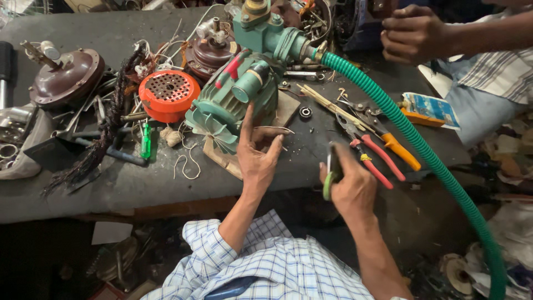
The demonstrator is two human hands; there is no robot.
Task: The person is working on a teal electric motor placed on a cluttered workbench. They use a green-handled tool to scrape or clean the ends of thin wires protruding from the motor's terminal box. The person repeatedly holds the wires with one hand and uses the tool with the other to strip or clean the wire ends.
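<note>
A green water pump motor [239,94] lies on the dark workbench [155,186], its finned fan end facing me. My left hand [258,158] is raised with fingers spread, and its fingertips touch the motor's lower side. It grips nothing. Just past the bench's front edge, my right hand [351,189] is closed around a small green-handled tool [328,179], probably a screwdriver. A green corrugated hose [422,153] runs from the pump's outlet off to the right and down.
An orange perforated fan cover [168,94] and a small green screwdriver [145,140] lie left of the motor. Red-handled pliers [373,162] and orange-handled pliers [398,149] lie right of it. Brown motor housings [66,75] sit at the back left. Another person's hand [413,34] is at the top right.
</note>
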